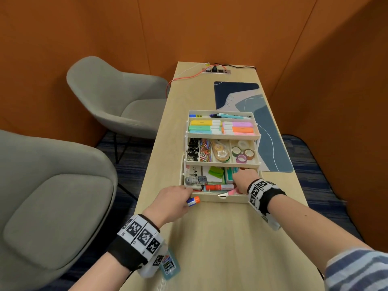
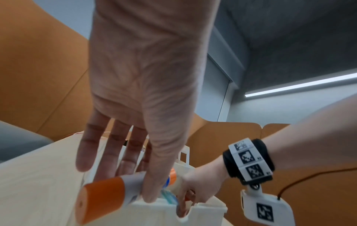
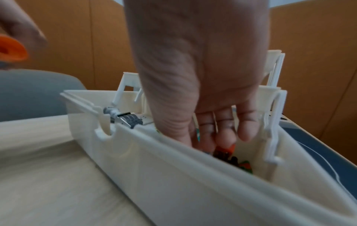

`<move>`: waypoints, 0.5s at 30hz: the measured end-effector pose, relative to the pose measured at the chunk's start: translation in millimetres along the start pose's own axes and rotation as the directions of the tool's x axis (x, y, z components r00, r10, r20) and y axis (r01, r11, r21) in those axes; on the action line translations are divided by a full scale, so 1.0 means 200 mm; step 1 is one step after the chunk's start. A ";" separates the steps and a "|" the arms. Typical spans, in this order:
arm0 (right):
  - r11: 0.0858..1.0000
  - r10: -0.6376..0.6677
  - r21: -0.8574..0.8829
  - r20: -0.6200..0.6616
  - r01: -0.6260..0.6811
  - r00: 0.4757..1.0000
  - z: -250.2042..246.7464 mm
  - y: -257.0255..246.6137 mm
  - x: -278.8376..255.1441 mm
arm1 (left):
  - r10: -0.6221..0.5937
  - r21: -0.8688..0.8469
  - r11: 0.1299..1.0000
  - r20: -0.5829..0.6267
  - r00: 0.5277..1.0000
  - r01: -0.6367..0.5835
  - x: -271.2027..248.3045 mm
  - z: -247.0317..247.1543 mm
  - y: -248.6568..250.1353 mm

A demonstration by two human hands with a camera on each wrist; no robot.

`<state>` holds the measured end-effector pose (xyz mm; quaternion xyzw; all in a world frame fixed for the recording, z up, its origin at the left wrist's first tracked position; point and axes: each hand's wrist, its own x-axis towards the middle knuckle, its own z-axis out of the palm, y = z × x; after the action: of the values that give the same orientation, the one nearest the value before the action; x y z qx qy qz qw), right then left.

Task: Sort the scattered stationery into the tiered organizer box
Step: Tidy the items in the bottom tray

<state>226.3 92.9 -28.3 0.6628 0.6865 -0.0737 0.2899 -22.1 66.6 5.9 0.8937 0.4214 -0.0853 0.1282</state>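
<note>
The cream tiered organizer box (image 1: 222,198) stands open on the wooden table, its three tiers stepped back. My left hand (image 1: 178,198) pinches a glue stick (image 1: 194,201) with orange ends between thumb and fingers, just at the bottom tier's front left corner. In the left wrist view the glue stick (image 2: 100,200) lies under my thumb, above the box wall (image 2: 154,214). My right hand (image 1: 243,179) reaches into the right part of the bottom tier. Its fingers (image 3: 245,131) point straight down among small items behind the front wall (image 3: 173,175); I see nothing gripped.
A blue glue bottle (image 1: 169,267) lies on the table under my left wrist. Highlighters (image 1: 222,127) fill an upper tier; clips and tape rolls (image 1: 220,152) fill the middle one. A blue desk mat (image 1: 270,133) lies at the right. Grey chairs (image 1: 117,97) stand left of the table.
</note>
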 end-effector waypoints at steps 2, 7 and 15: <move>0.999 -0.016 0.045 -0.017 0.016 1.000 0.00 0.02 0.00 | 0.014 -0.024 1.000 -0.032 0.999 -0.015 0.02 -0.03 0.03; 0.985 -0.032 0.167 -0.125 0.053 0.992 0.00 0.11 -0.05 | 0.054 -0.105 0.992 -0.151 0.987 -0.070 0.15 -0.06 0.09; 0.958 0.135 0.285 -0.352 -0.032 0.926 0.15 0.22 -0.20 | 0.038 -0.016 0.999 0.082 0.996 -0.037 0.57 0.05 0.22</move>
<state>275.2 49.3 -20.5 0.7272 0.6826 -0.0301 0.0649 84.2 120.4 -26.8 0.8962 0.3996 -0.1163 0.1535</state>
